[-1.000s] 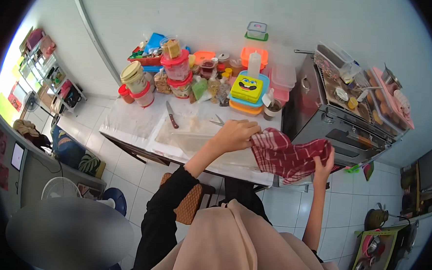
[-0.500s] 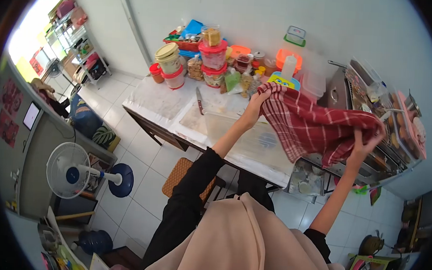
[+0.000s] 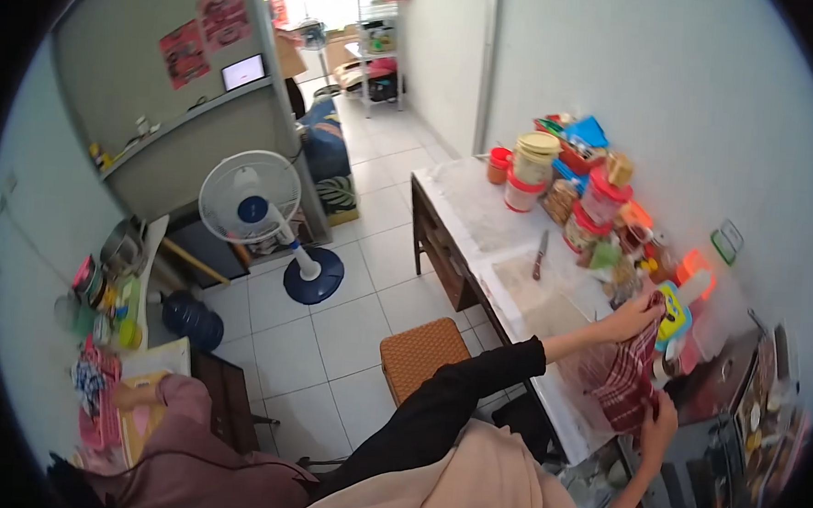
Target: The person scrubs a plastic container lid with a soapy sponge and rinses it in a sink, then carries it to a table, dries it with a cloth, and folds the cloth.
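A red-and-white checked cloth [image 3: 628, 381] hangs between my two hands over the right end of the table [image 3: 469, 207]. My left hand [image 3: 635, 318] is closed on its upper corner. Lower down, my right hand [image 3: 661, 422] grips the other side of the cloth. Under and beside the cloth lies a clear plastic bin [image 3: 559, 319], partly covered by it. A knife [image 3: 539, 259] with a brown handle rests on the white table cover. Close to my left hand is a yellow-and-blue box [image 3: 672, 316].
Tubs [image 3: 526, 182], jars and bags line the wall side of the table. A metal oven [image 3: 722, 372] stands at the right. A woven stool [image 3: 424, 352] and a standing fan [image 3: 253, 205] are on the floor. At lower left a co-worker's hand [image 3: 135, 394] is near a pink basket [image 3: 99, 413].
My head has turned left, bringing the co-worker into view. The cloth, spread wide before, now hangs bunched and narrower, and my hands are closer together.
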A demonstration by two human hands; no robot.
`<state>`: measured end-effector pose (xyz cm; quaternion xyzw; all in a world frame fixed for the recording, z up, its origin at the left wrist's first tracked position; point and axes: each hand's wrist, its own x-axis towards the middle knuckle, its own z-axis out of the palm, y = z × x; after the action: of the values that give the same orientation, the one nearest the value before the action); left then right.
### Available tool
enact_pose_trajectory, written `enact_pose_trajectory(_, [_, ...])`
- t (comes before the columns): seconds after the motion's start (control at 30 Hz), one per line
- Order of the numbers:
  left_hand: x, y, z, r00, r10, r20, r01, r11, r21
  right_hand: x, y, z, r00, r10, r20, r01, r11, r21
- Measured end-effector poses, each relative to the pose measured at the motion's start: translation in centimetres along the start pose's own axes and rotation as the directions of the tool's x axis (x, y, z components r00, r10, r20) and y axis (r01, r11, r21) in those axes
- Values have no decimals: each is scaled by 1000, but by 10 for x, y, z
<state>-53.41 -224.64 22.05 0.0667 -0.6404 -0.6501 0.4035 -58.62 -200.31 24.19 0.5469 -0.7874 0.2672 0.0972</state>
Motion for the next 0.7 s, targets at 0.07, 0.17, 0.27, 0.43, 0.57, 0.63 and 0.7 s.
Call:
enact_pose_trajectory(0.07, [-21, 57, -28, 986, 166, 14, -165, 961, 222, -5, 7, 5, 1000, 16, 4, -16, 1000, -15])
enact_pose_trajectory(0.17, [-42, 109, -81, 989, -1, 146, -108, 665, 739, -10, 17, 5, 1000, -19, -24, 18, 998, -58])
enact_pose_trajectory(0.27, [-55, 83, -129, 980, -77, 183, -153, 296, 943, -1, -4, -7, 985, -54, 164, 76, 988, -134])
enact_pose_trajectory(0.43, [-65, 47, -128, 989, -93, -114, 109, 983, 147, 22, -36, 10, 938, -237, 253, 285, 943, -171])
enact_pose_trajectory(0.57, [-62, 40, -122, 989, 64, -131, -16, 941, 338, 43, -64, 48, 900, -369, 230, 420, 875, -241])
enact_pose_trajectory(0.63, [-63, 35, -116, 991, 65, -119, -19, 935, 354, 58, -85, 68, 895, -388, 218, 437, 860, -265])
enact_pose_trajectory(0.7, [-72, 35, -105, 991, 56, -118, -12, 938, 348, 77, -110, 87, 863, -443, 243, 501, 811, -303])
